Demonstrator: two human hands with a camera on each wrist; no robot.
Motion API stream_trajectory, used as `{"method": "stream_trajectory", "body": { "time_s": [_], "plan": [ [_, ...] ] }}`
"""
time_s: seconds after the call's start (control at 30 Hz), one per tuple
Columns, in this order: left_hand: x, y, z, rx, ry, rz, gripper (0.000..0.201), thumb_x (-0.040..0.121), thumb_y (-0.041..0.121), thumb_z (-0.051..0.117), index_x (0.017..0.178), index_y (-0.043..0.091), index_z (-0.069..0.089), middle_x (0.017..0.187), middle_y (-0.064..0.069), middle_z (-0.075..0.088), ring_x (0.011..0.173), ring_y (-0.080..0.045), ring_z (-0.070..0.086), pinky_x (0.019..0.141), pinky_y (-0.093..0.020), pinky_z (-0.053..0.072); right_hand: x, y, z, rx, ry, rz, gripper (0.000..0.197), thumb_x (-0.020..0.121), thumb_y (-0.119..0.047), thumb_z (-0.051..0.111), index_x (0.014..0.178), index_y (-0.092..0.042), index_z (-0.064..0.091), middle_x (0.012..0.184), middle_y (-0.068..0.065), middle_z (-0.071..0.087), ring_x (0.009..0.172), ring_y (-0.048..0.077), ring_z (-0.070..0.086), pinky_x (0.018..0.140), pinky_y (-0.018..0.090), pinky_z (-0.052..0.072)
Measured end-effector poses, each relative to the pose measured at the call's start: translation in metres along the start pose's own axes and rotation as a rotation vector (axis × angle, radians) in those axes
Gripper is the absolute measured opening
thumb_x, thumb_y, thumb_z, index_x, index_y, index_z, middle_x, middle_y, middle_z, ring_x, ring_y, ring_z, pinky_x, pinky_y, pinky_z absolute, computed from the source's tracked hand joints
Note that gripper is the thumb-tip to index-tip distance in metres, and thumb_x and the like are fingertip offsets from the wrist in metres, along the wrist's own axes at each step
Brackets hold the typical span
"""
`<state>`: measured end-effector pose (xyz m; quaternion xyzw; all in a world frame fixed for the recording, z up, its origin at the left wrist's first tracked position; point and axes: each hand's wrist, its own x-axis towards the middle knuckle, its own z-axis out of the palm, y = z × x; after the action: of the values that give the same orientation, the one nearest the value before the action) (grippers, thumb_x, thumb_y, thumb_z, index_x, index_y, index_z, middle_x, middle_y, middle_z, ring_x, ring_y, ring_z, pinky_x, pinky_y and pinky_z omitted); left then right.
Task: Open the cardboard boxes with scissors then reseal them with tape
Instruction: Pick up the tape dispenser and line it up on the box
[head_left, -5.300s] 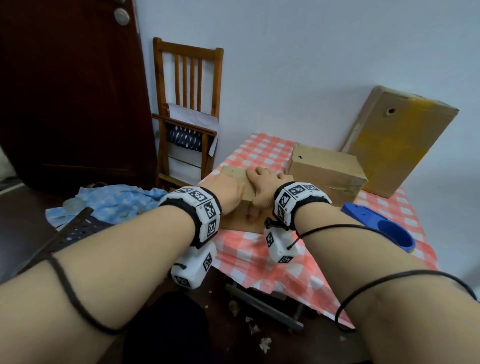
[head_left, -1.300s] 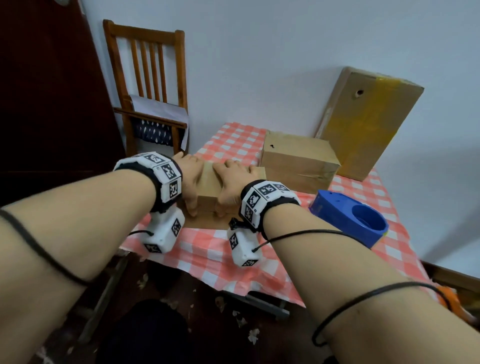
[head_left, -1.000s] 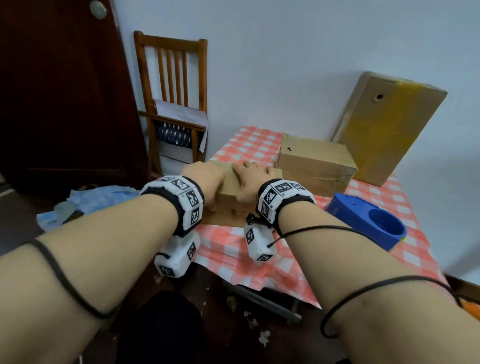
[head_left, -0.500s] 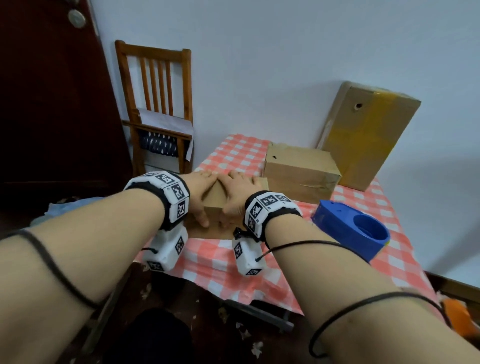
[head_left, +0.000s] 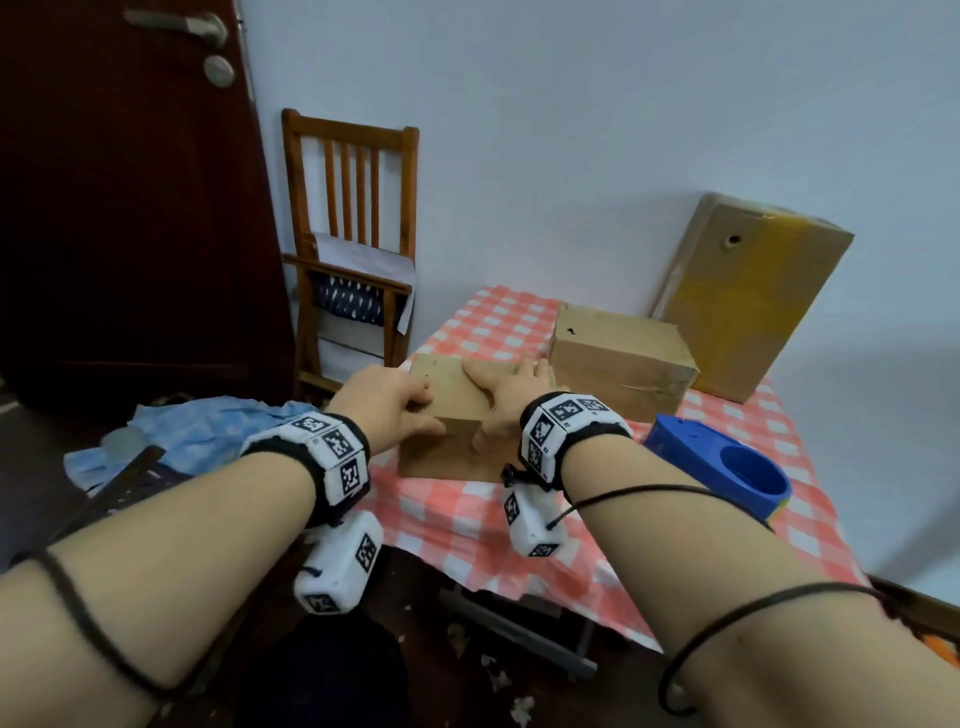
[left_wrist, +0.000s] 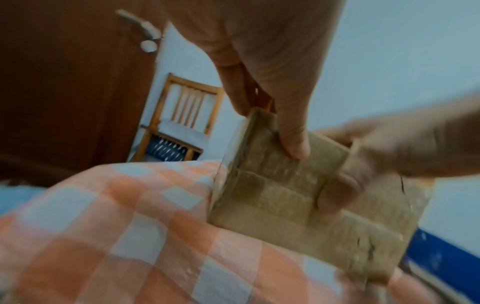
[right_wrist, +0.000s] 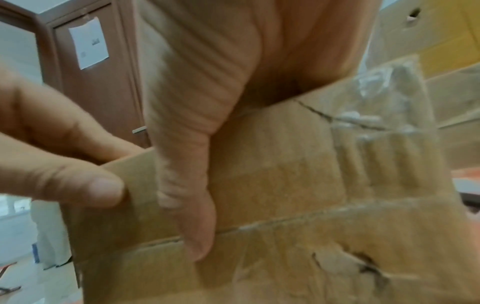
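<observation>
A small cardboard box stands near the front left corner of the checked table. My left hand grips its left top corner, with the thumb on the near face and a finger down the left side. My right hand lies flat on the lid, fingers straight. Its thumb presses down the near face onto the flap seam. Clear tape crosses that face of the box. A blue tape dispenser lies to the right of my right wrist. No scissors show.
A second closed box sits just behind the small one. A large box leans on the wall at the back right. A wooden chair and a dark door stand to the left. Blue cloth lies on the floor.
My hands have drawn slightly apart on the lid, so bare cardboard shows between them. The box has stayed where it was; the head view has shifted.
</observation>
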<state>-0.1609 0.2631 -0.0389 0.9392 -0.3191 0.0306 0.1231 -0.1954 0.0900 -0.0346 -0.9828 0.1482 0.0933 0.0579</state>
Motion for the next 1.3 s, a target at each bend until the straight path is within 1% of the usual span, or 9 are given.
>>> {"method": "stream_trajectory", "body": {
  "time_s": [0.13, 0.4, 0.57, 0.7, 0.87, 1.0, 1.1, 1.2, 1.3],
  "plan": [
    [-0.012, -0.007, 0.003, -0.338, 0.168, -0.125, 0.033, 0.092, 0.034, 0.059, 0.116, 0.012, 0.069, 0.117, -0.014, 0.067, 0.112, -0.031, 0.059, 0.095, -0.037, 0.044, -0.002, 0.012, -0.01, 0.064, 0.015, -0.015, 0.079, 0.061, -0.038, 0.083, 0.129, -0.026, 0.044, 0.13, 0.017, 0.036, 0.129, 0.039, 0.03, 0.105, 0.045, 0.035],
    [0.005, 0.009, -0.005, -0.515, -0.059, -0.345, 0.029, 0.087, 0.035, 0.067, 0.084, 0.006, 0.066, 0.084, -0.008, 0.065, 0.079, -0.023, 0.061, 0.078, -0.033, 0.053, -0.017, 0.037, -0.013, 0.569, -0.025, 0.137, 0.077, 0.047, -0.029, 0.095, 0.11, -0.013, 0.053, 0.101, 0.002, 0.064, 0.101, 0.026, 0.063, 0.087, 0.036, 0.052],
    [0.007, 0.015, -0.015, -0.616, 0.033, -0.349, 0.067, 0.075, 0.009, 0.079, 0.133, 0.002, 0.047, 0.111, -0.013, 0.062, 0.102, -0.027, 0.06, 0.08, -0.028, 0.045, -0.027, 0.049, -0.022, 1.091, 0.152, 0.229, 0.084, 0.071, -0.032, 0.083, 0.138, -0.011, 0.037, 0.129, 0.01, 0.054, 0.107, 0.024, 0.059, 0.085, 0.034, 0.052],
    [0.011, 0.014, -0.006, -0.594, 0.021, -0.325, 0.112, 0.068, 0.0, 0.076, 0.153, 0.027, 0.008, 0.126, -0.014, 0.044, 0.102, -0.033, 0.057, 0.084, -0.039, 0.053, -0.027, 0.047, -0.025, 1.202, 0.302, 0.154, 0.072, 0.08, -0.021, 0.075, 0.143, -0.017, 0.04, 0.136, 0.007, 0.052, 0.112, 0.021, 0.055, 0.094, 0.036, 0.048],
    [0.014, 0.009, -0.002, -1.085, 0.12, -0.454, 0.071, 0.053, 0.043, 0.057, 0.12, 0.022, 0.055, 0.121, -0.013, 0.056, 0.108, -0.029, 0.055, 0.098, -0.042, 0.047, -0.027, 0.046, -0.018, 1.216, 0.265, 0.18, 0.043, 0.076, -0.027, 0.078, 0.114, -0.018, 0.06, 0.115, 0.006, 0.063, 0.1, 0.022, 0.06, 0.079, 0.031, 0.048],
    [0.011, 0.011, 0.003, -1.044, 0.111, -0.511, 0.093, 0.042, 0.063, 0.073, 0.114, 0.005, 0.06, 0.104, -0.01, 0.067, 0.095, -0.026, 0.064, 0.081, -0.035, 0.052, -0.023, 0.044, -0.001, 1.099, 0.261, 0.215, 0.038, 0.076, -0.026, 0.078, 0.106, -0.017, 0.056, 0.108, 0.006, 0.062, 0.096, 0.021, 0.06, 0.079, 0.034, 0.052],
    [0.009, 0.01, 0.008, -0.812, 0.112, -0.568, 0.092, 0.067, 0.05, 0.08, 0.134, -0.001, 0.042, 0.122, -0.012, 0.057, 0.111, -0.031, 0.057, 0.091, -0.036, 0.047, -0.022, 0.045, 0.004, 1.1, 0.204, 0.215, 0.047, 0.074, -0.019, 0.08, 0.113, -0.005, 0.059, 0.107, 0.01, 0.065, 0.097, 0.023, 0.064, 0.092, 0.04, 0.053],
    [0.012, 0.006, 0.011, -0.806, 0.095, -0.52, 0.052, 0.079, 0.039, 0.075, 0.112, 0.0, 0.063, 0.108, -0.012, 0.065, 0.101, -0.032, 0.062, 0.086, -0.036, 0.051, -0.025, 0.047, 0.0, 1.156, 0.154, 0.197, 0.011, 0.079, -0.006, 0.074, 0.084, -0.003, 0.065, 0.088, 0.013, 0.068, 0.077, 0.023, 0.065, 0.086, 0.039, 0.055],
    [0.012, 0.002, 0.01, -0.818, 0.159, -0.484, 0.031, 0.082, 0.03, 0.073, 0.099, 0.004, 0.07, 0.093, -0.011, 0.067, 0.094, -0.03, 0.064, 0.077, -0.032, 0.049, -0.025, 0.047, -0.003, 1.154, 0.166, 0.24, 0.022, 0.075, -0.009, 0.077, 0.072, -0.01, 0.055, 0.075, 0.008, 0.061, 0.078, 0.026, 0.062, 0.087, 0.046, 0.055]
  ]
}}
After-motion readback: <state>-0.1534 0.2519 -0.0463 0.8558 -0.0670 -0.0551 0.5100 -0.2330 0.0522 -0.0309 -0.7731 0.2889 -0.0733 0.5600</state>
